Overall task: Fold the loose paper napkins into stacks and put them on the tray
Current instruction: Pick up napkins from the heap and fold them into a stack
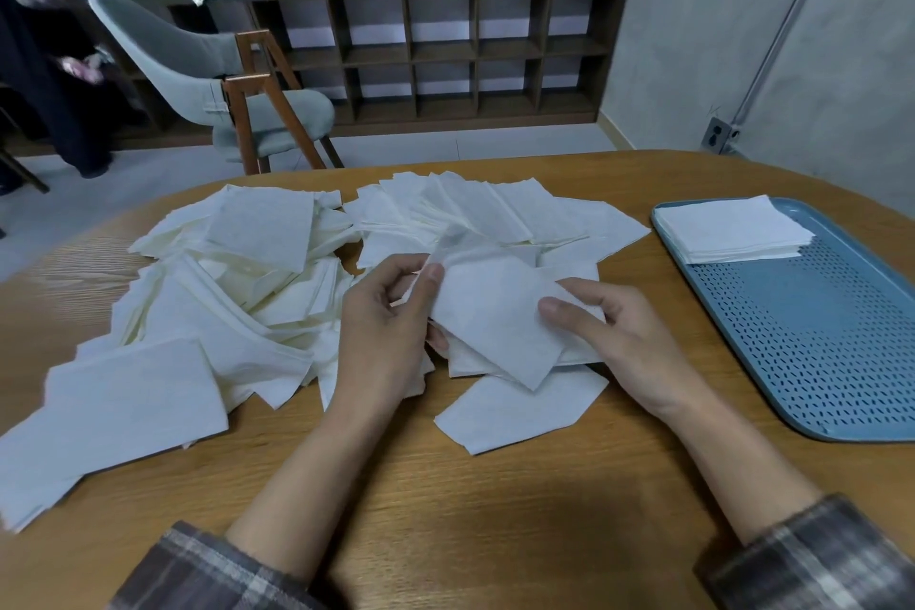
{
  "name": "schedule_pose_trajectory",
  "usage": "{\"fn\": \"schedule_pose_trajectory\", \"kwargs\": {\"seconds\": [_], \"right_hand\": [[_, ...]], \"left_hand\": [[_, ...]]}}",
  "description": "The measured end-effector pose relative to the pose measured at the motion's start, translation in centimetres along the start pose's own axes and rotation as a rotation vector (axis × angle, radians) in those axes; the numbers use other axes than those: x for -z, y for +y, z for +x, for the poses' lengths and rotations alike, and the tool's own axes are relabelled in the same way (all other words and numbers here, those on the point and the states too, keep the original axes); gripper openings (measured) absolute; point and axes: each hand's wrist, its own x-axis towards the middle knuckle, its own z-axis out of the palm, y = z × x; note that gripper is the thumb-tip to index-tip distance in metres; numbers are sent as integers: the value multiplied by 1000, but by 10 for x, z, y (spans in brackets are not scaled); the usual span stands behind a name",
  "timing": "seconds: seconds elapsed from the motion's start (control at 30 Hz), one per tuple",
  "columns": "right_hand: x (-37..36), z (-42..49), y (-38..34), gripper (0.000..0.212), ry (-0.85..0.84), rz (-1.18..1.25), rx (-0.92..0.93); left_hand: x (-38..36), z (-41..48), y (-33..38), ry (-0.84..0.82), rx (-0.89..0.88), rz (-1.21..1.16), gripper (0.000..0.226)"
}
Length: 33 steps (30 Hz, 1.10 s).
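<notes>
A white folded napkin (487, 307) is lifted a little above the wooden table, held between both hands. My left hand (383, 337) pinches its left edge with thumb on top. My right hand (619, 342) pinches its right side, thumb on the paper. Several loose white napkins (232, 292) lie spread over the table's left and middle. A blue perforated tray (822, 342) lies at the right. A stack of folded napkins (733, 228) sits at the tray's far end.
The round wooden table (495, 500) has bare wood in front of my arms. Beyond it stand a grey chair (223, 79) and a dark cubby shelf (445, 55) with potted plants. A person stands at the far left edge.
</notes>
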Motion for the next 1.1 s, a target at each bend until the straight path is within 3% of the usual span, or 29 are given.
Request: {"fn": "schedule_pose_trajectory", "kwargs": {"seconds": [0.17,0.37,0.47,0.53,0.7,0.83,1.1], "right_hand": [[3,2,2,13,88,-20,39],[3,-1,1,12,14,-24,-39],[3,-1,1,11,29,-8,-33],[4,0,1,10,39,20,-27],[3,0,0,33,29,120,-8],[1,0,3,35,30,121,-38],[-1,-1,1,39,49,101,-52]], "left_hand": [[3,-1,4,-54,40,41,4],[7,-4,11,-290,-100,138,47],[9,-2,10,-380,-222,246,28],[8,-1,5,-346,-191,249,25],[8,1,2,-193,-67,143,22],[2,-4,3,-243,45,20,17],[-8,-7,-6,-275,37,67,16]]}}
